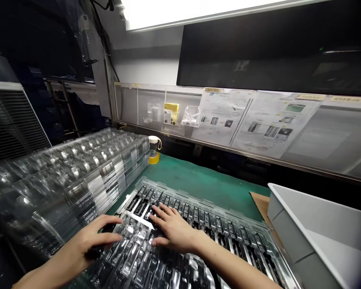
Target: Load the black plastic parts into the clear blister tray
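While both hands, the left hand (92, 237) and right hand (173, 229), lie flat and released on it, the clear, thin moulded plastic tray (252, 235) of small black parts (directly beneath the palms) looks light, flexible and slippery, best gripped by its rim.

Green bench mat (198, 180), bright overhead light (198, 10), papers on back panel (258, 124)

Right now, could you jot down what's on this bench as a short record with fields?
Left hand: flat, fingers spread, on clear tray
Right hand: flat on the same tray, over dark parts
Tray stack: clear trays piled at left
Surface: green mat
Right side: grey bin
Back: yellow tape roll, posted sheets
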A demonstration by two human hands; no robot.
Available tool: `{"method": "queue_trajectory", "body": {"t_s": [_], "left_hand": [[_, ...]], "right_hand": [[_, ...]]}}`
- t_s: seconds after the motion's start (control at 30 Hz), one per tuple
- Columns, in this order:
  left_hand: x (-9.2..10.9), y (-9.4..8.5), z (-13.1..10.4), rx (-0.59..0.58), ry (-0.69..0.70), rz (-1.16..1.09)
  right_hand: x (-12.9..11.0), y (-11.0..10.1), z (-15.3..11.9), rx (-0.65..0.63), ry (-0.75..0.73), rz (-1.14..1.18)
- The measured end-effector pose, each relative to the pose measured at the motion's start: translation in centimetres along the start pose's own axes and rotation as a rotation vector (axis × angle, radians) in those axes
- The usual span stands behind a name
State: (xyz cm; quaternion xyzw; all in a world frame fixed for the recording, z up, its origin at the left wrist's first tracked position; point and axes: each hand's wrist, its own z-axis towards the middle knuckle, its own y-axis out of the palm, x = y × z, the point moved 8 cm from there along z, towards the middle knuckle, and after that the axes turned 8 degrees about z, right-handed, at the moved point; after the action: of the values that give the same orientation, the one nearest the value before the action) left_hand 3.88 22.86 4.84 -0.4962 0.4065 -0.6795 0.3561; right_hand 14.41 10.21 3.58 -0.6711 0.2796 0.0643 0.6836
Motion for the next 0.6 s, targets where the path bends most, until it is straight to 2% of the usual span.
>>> {"method": "queue_trajectory", "body": {"t_s": [0.07, 0.17, 0.3, 0.4, 0.47, 0.53, 0.6], "left_hand": [[-0.7, 0.8, -1.3, 0.009, -0.034, -0.017], [-1.7, 1.9, -3.0, -0.012, -0.135, 0.003], [-2.3, 3.3, -4.5, -0.098, -0.268, 0.001], [-2.3, 3.5, -4.6, -0.045, -0.297, -0.029], [-1.9, 3.4, -4.3, 0.031, -0.238, -0.042], [-1.4, 3.3, -4.0, 0.081, -0.147, -0.033], [-1.6, 3.4, -3.9, 0.074, -0.128, -0.001]], "right_hand": [[-0.2, 0.0, -0.1, 0.017, 0.019, 0.033], [-0.3, -1.4, -1.7, 0.117, 0.079, 0.051], [0.9, -4.0, -5.9, 0.236, 0.222, 0.099], [2.2, -4.8, -9.3, 0.28, 0.331, 0.124], [3.1, -4.2, -11.2, 0.291, 0.411, 0.136], [3.8, -2.9, -12.7, 0.268, 0.506, 0.121], [4.3, -1.3, -13.7, 0.224, 0.585, 0.058]]}}
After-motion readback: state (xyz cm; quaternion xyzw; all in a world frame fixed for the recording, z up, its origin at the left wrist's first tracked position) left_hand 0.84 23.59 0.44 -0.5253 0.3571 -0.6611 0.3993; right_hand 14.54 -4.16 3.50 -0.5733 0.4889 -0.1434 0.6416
